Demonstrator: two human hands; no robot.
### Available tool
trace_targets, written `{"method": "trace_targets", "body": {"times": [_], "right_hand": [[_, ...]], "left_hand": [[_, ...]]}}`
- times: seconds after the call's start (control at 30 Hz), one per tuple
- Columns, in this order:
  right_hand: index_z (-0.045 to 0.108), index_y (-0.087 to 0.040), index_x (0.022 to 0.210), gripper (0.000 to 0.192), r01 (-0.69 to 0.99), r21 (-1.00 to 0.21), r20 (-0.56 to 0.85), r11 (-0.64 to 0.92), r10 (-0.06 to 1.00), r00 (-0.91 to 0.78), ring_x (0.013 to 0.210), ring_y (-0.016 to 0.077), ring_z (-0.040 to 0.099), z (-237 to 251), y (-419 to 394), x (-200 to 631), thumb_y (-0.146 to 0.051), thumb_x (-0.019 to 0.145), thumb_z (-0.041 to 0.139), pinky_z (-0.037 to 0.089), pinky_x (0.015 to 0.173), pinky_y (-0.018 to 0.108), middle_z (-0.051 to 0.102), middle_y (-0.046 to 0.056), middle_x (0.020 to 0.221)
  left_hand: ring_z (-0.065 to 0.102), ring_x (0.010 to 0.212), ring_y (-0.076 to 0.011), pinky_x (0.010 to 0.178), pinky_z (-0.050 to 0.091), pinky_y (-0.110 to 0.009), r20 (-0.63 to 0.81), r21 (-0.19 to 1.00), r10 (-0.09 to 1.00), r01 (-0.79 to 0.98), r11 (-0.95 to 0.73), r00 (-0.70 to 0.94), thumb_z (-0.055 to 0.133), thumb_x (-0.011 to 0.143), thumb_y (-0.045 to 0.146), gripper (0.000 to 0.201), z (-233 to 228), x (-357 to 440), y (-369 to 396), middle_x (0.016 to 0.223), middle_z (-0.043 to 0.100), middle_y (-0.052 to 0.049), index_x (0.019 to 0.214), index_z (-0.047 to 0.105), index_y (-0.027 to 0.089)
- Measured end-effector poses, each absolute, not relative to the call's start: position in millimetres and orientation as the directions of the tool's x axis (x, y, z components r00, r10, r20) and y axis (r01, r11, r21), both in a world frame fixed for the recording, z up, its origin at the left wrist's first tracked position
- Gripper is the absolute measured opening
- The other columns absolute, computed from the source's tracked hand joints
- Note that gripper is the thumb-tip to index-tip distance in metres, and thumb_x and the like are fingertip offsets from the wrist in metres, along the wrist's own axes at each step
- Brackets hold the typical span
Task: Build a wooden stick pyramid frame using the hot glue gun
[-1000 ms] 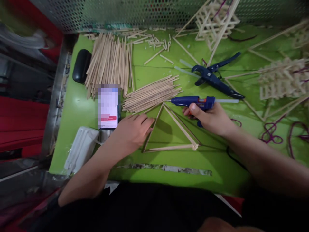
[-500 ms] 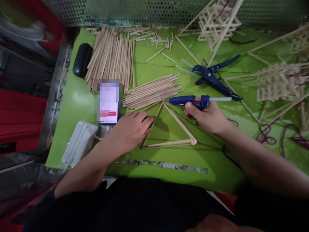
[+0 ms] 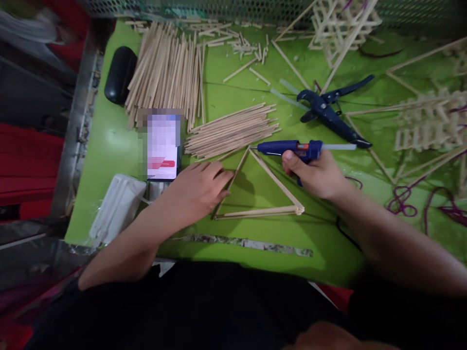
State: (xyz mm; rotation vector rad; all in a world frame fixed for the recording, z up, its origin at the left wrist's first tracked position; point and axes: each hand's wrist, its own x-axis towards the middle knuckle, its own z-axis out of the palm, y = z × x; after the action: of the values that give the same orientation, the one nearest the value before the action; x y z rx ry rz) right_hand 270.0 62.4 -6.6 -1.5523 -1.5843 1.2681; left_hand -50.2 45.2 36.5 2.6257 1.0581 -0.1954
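Stick triangle (image 3: 268, 187), flat on green table (image 3: 219, 248), taken as landmark. Left hand (image 3: 197, 189): palm down, fingers loosely spread, holding nothing, fingertips pressing on left side of triangle. Right hand (image 3: 317, 172): just right of triangle, closed around blue glue gun (image 3: 292, 147), thumb on top; nozzle touching or nearly touching top corner of triangle. Loose stick bundle (image 3: 231, 131) just above triangle; larger stick pile (image 3: 168, 73) farther up and left. Phone (image 3: 162, 146) left of triangle, beside left hand; white box (image 3: 116, 209) below phone. Blue cutters (image 3: 330, 114) above and right of triangle, past glue gun. Black case (image 3: 119, 74) at far upper left.
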Motion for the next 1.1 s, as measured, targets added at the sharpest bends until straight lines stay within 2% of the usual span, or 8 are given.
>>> {"method": "trace_targets", "body": {"times": [0.2,0.53,0.8,1.1], "right_hand": [[0.062,-0.025,0.070,0.061,0.446,-0.889,-0.201,-0.103,0.963,-0.179,0.070,0.0223,0.063,-1.4,60.8,268.4,-0.082,0.092,0.071,0.051,0.062,0.038,0.063,0.004,0.070],[0.058,-0.024,0.069,0.065,0.463,-0.878,-0.224,-0.123,0.960,-0.168,0.061,0.0170,0.052,-10.1,60.7,271.4,-0.083,0.095,0.066,0.039,0.056,0.033,0.054,0.001,0.063],[0.061,-0.023,0.070,0.068,0.503,-0.855,-0.223,-0.127,0.966,-0.134,0.064,0.0172,0.054,-10.7,60.9,270.0,-0.087,0.093,0.065,0.043,0.062,0.035,0.059,0.002,0.067],[0.067,-0.022,0.075,0.066,0.465,-0.880,-0.202,-0.093,0.961,-0.189,0.073,0.0201,0.061,-9.0,62.3,271.0,-0.084,0.095,0.064,0.046,0.066,0.036,0.066,0.005,0.076]], "left_hand": [[0.070,0.114,-0.0311,0.100,0.059,-0.049,-0.246,0.216,0.655,0.699,-0.682,0.715,0.055,0.112,0.037,0.044,37.1,-50.9,44.8,0.131,0.067,-0.016,0.150,0.060,0.015],[0.068,0.117,-0.0314,0.101,0.058,-0.048,-0.211,0.218,0.656,0.689,-0.691,0.725,0.057,0.111,0.037,0.045,32.3,-54.2,43.2,0.131,0.066,-0.017,0.151,0.059,0.015],[0.068,0.116,-0.0308,0.103,0.057,-0.048,-0.209,0.217,0.653,0.685,-0.695,0.728,0.055,0.112,0.039,0.047,31.7,-54.7,42.9,0.132,0.066,-0.016,0.152,0.058,0.015],[0.068,0.116,-0.0308,0.104,0.056,-0.048,-0.193,0.217,0.655,0.682,-0.698,0.731,0.057,0.111,0.040,0.047,28.6,-55.9,42.1,0.132,0.066,-0.015,0.152,0.058,0.015]]}}
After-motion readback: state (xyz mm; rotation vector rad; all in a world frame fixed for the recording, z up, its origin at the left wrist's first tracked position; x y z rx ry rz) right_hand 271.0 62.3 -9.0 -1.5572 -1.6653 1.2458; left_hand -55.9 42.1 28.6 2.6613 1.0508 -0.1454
